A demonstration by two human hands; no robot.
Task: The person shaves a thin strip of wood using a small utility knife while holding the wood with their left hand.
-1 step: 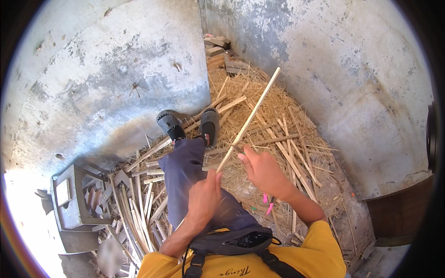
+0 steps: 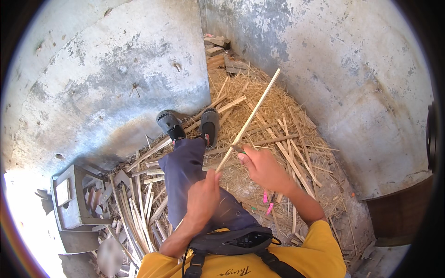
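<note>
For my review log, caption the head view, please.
Left hand grips a stick by its near end; right hand holds a blade against it.

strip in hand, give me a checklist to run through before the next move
1. Strip gripped: ok, left hand holds it near its lower end.
2. Tool in hand: ok, the right hand has it at the strip.
3. Left hand apart from tool: ok, lower down the strip.
4. Tool's edge direction: cannot tell, too small.
5. Ground by shoes free of sticks: not ok, loose ones lie close.
</note>
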